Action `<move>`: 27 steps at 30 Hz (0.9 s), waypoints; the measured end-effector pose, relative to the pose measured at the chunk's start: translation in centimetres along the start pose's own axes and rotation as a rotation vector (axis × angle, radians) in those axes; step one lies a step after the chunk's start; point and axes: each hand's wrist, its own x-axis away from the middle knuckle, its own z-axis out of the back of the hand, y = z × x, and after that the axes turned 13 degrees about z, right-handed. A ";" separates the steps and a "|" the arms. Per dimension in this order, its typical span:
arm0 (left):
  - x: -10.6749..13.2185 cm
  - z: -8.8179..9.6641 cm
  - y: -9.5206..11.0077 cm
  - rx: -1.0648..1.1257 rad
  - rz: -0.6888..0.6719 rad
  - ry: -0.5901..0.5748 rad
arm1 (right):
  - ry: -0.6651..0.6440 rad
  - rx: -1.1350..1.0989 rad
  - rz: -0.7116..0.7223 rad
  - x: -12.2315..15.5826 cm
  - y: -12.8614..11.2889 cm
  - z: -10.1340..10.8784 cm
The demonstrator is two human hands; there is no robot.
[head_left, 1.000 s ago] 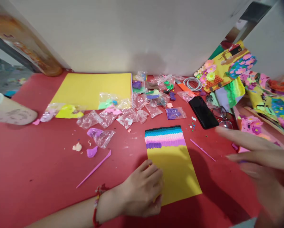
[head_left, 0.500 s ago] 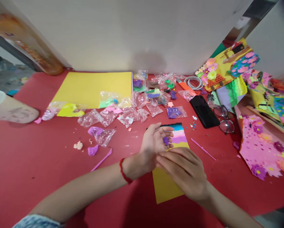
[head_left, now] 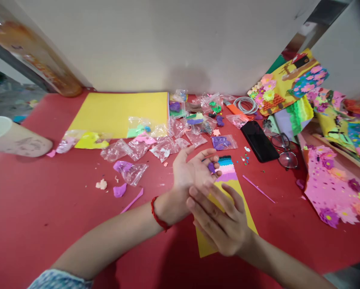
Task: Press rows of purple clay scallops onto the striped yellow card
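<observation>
My left hand (head_left: 193, 172) is turned palm up, and a small lump of purple clay (head_left: 211, 167) rests in its slightly curled fingers. Fingers fairly straight, my right hand (head_left: 222, 218) lies across the heel of the left palm with its fingertips touching it. Whether anything sits under those fingertips is hidden. Below both hands is a narrow yellow card (head_left: 241, 200). Its top end carries bands of black, blue, white, pink and purple clay (head_left: 227, 170), partly covered by the left fingers.
Several clear bags of clay (head_left: 161, 148) lie across the red table (head_left: 62, 224), before a large yellow sheet (head_left: 119, 108). A phone (head_left: 259, 141), eyeglasses (head_left: 285, 150) and decorated clay crafts (head_left: 333, 180) are right. A cup (head_left: 20, 138) and bottle (head_left: 35, 60) stand left. Pink sticks (head_left: 258, 188) flank the card.
My right hand has moved slightly left and down, its fingers more spread and straightened. My left hand has shifted a little up and left, with the purple clay still in its fingers.
</observation>
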 end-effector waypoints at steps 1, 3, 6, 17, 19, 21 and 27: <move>0.0 0.0 0.0 0.009 -0.018 -0.001 | 0.001 -0.010 0.038 0.1 0.1 0.1; -0.1 0.1 0.0 0.002 -0.013 0.007 | -0.017 -0.021 0.100 0.2 0.2 0.2; 0.0 0.2 0.1 -0.031 0.039 -0.004 | -0.056 0.004 0.039 0.2 0.5 0.4; -0.1 0.4 -0.6 -0.055 -0.003 0.078 | 0.037 -0.083 0.104 -0.8 0.7 1.5; 0.2 0.5 -0.6 -0.143 -0.011 0.092 | 0.043 -0.096 0.156 -0.9 0.8 2.2; 0.9 0.7 0.0 -0.329 0.002 0.103 | 0.063 -0.102 0.184 -0.6 1.0 3.0; 4.5 2.6 5.4 -0.637 -0.774 0.336 | 0.045 -0.012 -0.176 2.1 5.8 3.9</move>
